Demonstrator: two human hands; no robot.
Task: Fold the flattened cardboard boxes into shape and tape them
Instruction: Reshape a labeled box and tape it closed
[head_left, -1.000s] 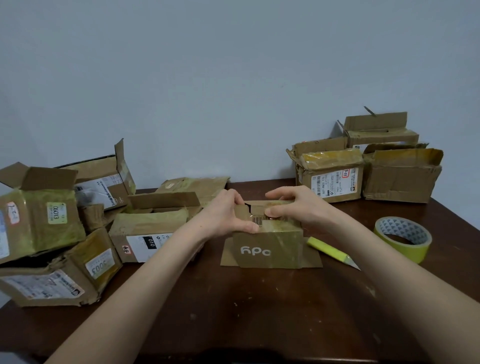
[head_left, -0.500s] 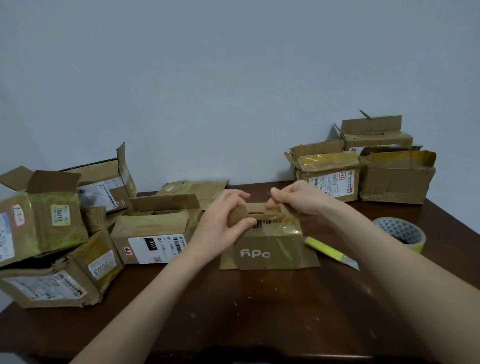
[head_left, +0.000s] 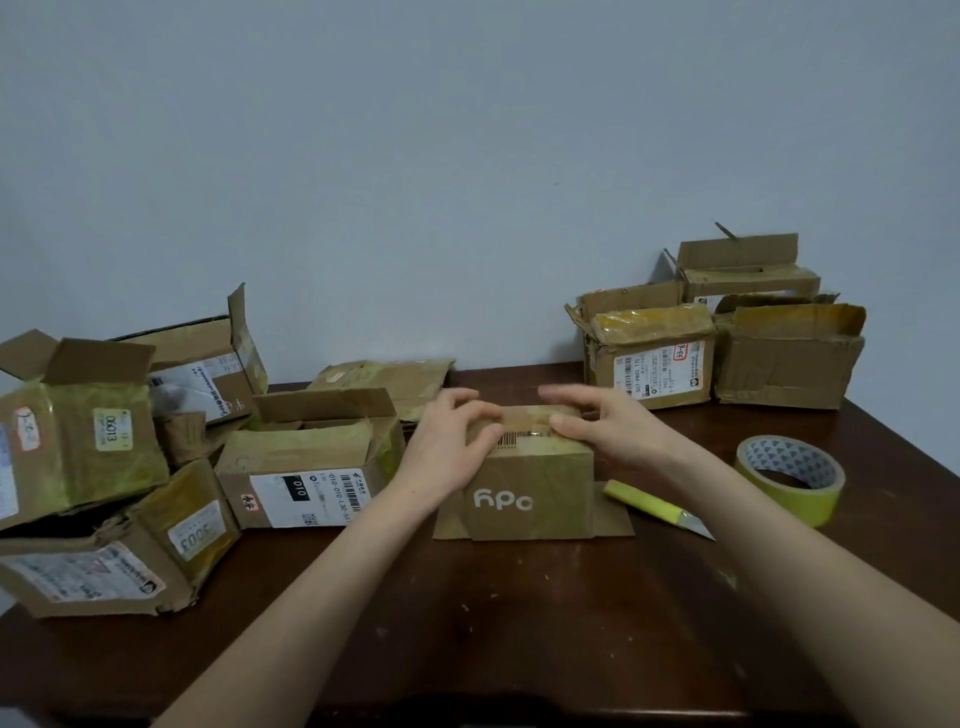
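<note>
The small cardboard box (head_left: 530, 493) with the white logo stands on the dark wooden table (head_left: 519, 623), directly under both sets of fingertips. The left hand (head_left: 449, 441) curls over the box's top left corner, with fingers bent across the flap and the thumb near the barcode, so it has a grip on the cardboard. The right hand (head_left: 605, 428) lies flatter, its fingers nearly straight and pressing on the top flaps. It grips nothing, though slight blur hides finer detail. 2 bottom flaps splay out on the table below the wrists.

The box looks light and probably empty. Its worn board is thin, and the old glossy tape is likely slick. The flaps will probably spring up if released, and the box could skid under a sideways push. The corners are the stiffest hold. One hand should pin the seam while the other fetches the yellow tape roll (head_left: 800, 501), which lies well right of the right fingers. The yellow utility knife (head_left: 649, 503) lies just beside that wrist.
</note>
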